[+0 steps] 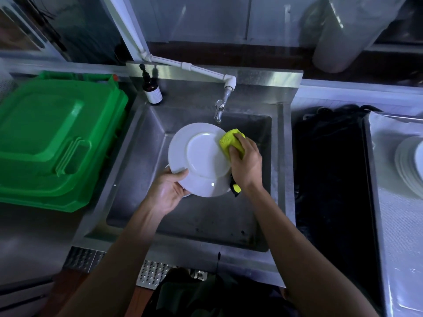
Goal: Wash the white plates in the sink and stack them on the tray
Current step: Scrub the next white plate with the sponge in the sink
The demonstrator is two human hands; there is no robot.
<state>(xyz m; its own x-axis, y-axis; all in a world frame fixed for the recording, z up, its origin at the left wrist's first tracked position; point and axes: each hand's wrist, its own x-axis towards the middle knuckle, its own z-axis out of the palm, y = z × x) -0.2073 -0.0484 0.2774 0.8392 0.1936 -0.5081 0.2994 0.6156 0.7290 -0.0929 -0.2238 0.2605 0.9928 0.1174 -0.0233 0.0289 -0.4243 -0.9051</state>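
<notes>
the white plate (201, 156) is tipped up over the sink (142, 138), its low edge pinched by the left hand (168, 194), while the right hand (246, 164) grips a yellow sponge (230, 140) on its right rim, nearer the stacked plates (409, 165), maybe on the tray.

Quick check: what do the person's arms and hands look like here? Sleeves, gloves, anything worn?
Both forearms are bare, with no sleeves in view. The left hand and right hand wear no gloves; no rings, watch or bands are visible. Dark green clothing shows at the bottom edge.
</notes>
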